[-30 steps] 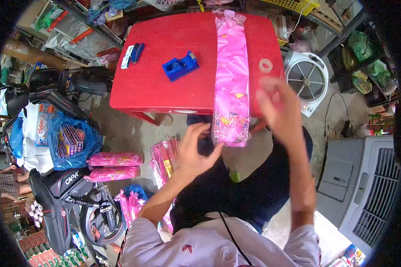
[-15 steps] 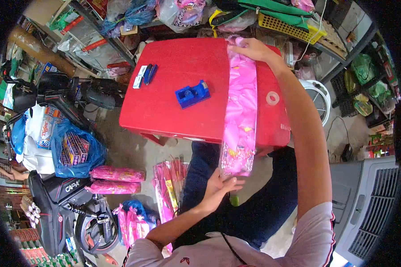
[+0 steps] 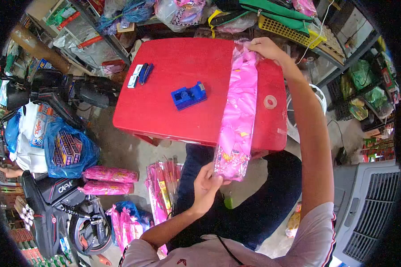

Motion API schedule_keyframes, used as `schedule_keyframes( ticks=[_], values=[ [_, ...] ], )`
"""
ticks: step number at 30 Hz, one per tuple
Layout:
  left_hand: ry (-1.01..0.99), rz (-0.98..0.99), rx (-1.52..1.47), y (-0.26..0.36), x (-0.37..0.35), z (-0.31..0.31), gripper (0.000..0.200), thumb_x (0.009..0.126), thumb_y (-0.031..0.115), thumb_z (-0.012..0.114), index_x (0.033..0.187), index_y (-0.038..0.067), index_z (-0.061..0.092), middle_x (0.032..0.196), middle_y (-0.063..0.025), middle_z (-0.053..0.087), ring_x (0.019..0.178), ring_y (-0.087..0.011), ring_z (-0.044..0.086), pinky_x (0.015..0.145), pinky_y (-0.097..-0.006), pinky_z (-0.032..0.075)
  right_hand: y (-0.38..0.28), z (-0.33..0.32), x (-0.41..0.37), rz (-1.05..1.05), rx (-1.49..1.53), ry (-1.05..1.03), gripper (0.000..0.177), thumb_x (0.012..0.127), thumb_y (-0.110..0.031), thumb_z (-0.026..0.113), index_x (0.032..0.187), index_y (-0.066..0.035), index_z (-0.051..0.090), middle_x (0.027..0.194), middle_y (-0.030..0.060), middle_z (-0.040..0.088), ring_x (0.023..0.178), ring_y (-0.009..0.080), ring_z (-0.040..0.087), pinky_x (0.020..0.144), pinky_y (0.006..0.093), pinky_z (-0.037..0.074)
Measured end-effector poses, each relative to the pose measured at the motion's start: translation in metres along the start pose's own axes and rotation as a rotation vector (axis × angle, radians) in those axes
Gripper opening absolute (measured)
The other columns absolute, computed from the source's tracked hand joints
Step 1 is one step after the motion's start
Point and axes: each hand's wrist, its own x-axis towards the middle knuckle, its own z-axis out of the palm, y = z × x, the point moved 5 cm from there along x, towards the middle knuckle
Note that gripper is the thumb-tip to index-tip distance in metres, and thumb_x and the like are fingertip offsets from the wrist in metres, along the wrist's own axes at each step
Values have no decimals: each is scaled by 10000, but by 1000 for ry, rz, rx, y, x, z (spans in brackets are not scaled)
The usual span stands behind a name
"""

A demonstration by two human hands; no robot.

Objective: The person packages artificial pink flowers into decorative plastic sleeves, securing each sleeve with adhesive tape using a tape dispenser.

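Note:
A long pink package (image 3: 239, 107) in clear plastic lies across the right part of the red table (image 3: 160, 107), its lower end jutting over the near edge. My right hand (image 3: 263, 48) pinches its far end. At the near end, my left hand (image 3: 206, 183) has its thumb and fingers closed on the package's lower left corner. Left of the package on the table is a blue tape dispenser (image 3: 189, 95). A roll of clear tape (image 3: 270, 102) lies to its right. Near the far left of the table are a blue stapler (image 3: 145, 74) and a small white box (image 3: 135, 76).
Pink packages (image 3: 109, 181) and a blue bag with boxes (image 3: 71, 149) are on the left, beside a black bike (image 3: 53, 213). More pink packets (image 3: 162, 187) lie below the table. A grey air cooler (image 3: 370, 209) stands at right, a white fan (image 3: 314, 104) behind the table.
My left hand has closed on the package's near end, where its fingers were spread before. That end has shifted slightly left, and the far end slightly right with my right hand.

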Motion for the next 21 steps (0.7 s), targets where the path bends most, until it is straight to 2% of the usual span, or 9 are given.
schedule_keyframes(
  ticks=[3,6,9,10,13,16,18,21],
  values=[
    [66,-28,-6,-9,-5,-10,365,1077,223,507,1371,12,463,1287,-134,615,1144,-263,650,934,-457,580,-6,8,-12,94,133,164,420,951,-477,677,782,-93,647,607,-42,524,468,69,416,462,248,329],
    [125,-14,-35,-8,-4,-16,335,1089,208,478,1344,-8,504,1235,-134,639,1094,-247,673,905,-425,598,-26,-1,-29,273,119,-79,392,938,-463,697,835,-85,680,637,-52,546,518,67,465,487,229,350],
    [210,6,-39,-4,-1,-27,335,1098,220,459,1318,-21,531,1195,-131,652,1052,-229,682,866,-403,611,-21,-3,-32,246,29,-269,373,919,-459,718,905,-87,711,686,-72,566,584,66,513,516,208,367],
    [243,11,-37,-3,0,-31,338,1100,231,454,1306,-23,540,1183,-129,656,1037,-223,684,850,-399,614,-21,-6,-35,231,35,-232,286,923,-382,727,976,-100,725,827,-70,644,683,51,555,546,197,384],
    [288,5,19,7,3,-42,359,1102,257,451,1285,-32,558,1143,-124,670,994,-209,689,825,-398,617,-12,-14,-28,209,112,-423,243,914,-255,743,1093,-96,702,988,-41,700,782,47,612,592,209,460],
    [349,47,-9,17,9,-54,327,1100,295,458,1147,4,599,1079,-92,679,951,-185,690,786,-380,614,-8,-17,-42,287,167,-581,407,841,-253,818,1200,-110,693,1099,-23,701,978,92,631,764,305,553],
    [407,59,1,27,14,-64,303,1096,310,472,1046,44,607,1042,-69,685,928,-163,687,748,-353,600,-7,-21,-48,292,134,-609,436,834,-232,824,1225,-107,676,1105,-22,704,973,88,640,758,290,559],
    [466,61,-25,29,22,-95,298,1094,313,479,1028,54,611,972,-44,668,856,-137,666,723,-337,586,-4,-22,-56,311,99,-704,398,846,-212,816,1203,-100,678,1070,-15,714,950,84,653,734,252,558]
  ],
)
